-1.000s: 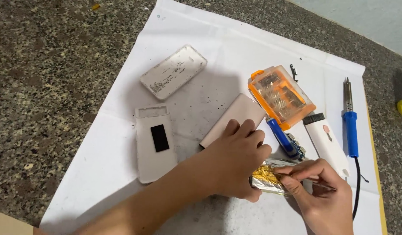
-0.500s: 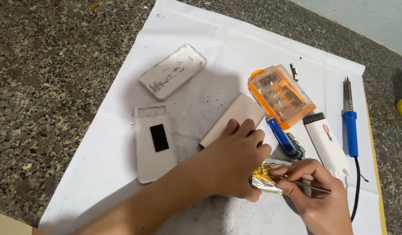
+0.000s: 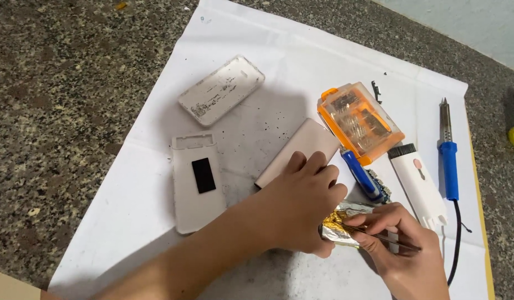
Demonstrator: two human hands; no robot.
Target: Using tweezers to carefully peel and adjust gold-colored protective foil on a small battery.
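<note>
Two hands meet at one foil-wrapped pack on the white paper. Left hand presses down, fingers closed over its left end. Pack runs rightward (gold face up) to the right hand, pinched on thin tweezers.

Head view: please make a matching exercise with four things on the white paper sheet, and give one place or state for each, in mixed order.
Things:
1. orange transparent plastic bit case
2. blue-handled soldering iron
3. beige cover with a black rectangular window
4. crumpled gold and silver foil pack

Places or states:
A. at the right edge of the white paper sheet
B. between the left hand and right hand
C. left of the left hand, lying flat
D. above the blue screwdriver handle

Pairs: 1-D, 2-A, 3-C, 4-B
</note>
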